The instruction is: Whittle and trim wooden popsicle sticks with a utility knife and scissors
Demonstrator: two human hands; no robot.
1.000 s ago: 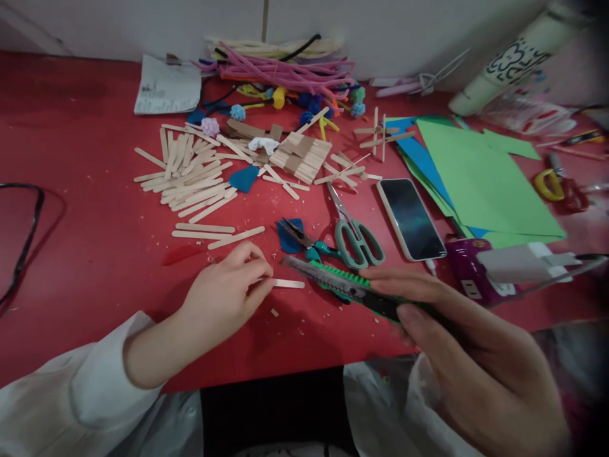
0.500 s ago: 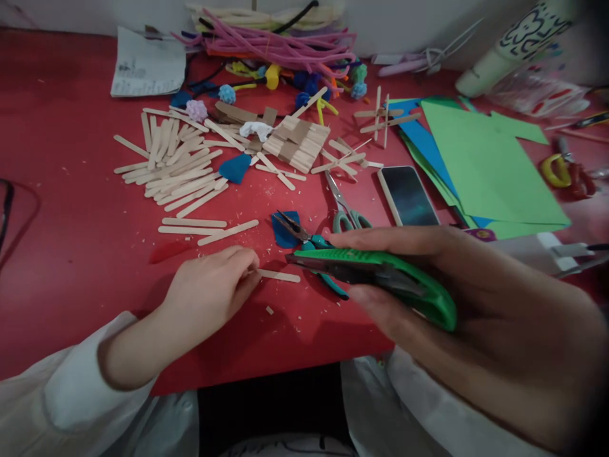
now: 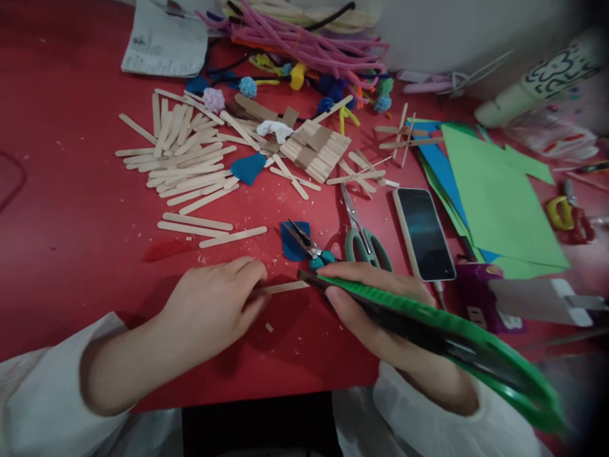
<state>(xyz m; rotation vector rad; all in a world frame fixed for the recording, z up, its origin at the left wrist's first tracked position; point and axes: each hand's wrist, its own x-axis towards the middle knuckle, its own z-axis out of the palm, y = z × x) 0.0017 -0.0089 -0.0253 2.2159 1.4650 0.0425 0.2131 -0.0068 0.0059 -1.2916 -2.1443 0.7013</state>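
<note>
My left hand (image 3: 216, 304) rests on the red table (image 3: 71, 247), fingers closed on one end of a wooden craft stick (image 3: 285, 287) that lies flat. My right hand (image 3: 375, 311) grips a green and black utility knife (image 3: 428, 324), whose tip sits at the stick's right end. Both sleeves are white.
A heap of craft sticks (image 3: 185, 158) lies at the back left, with a glued stick panel (image 3: 316, 149), pipe cleaners (image 3: 304, 51) and pompoms behind. Small pliers (image 3: 309, 244), grey-green scissors (image 3: 364, 238), a phone (image 3: 425, 231) and green paper sheets (image 3: 499, 197) lie to the right.
My right hand has brought the knife down and left, so its tip now meets the stick's right end. My left hand stays on the stick.
</note>
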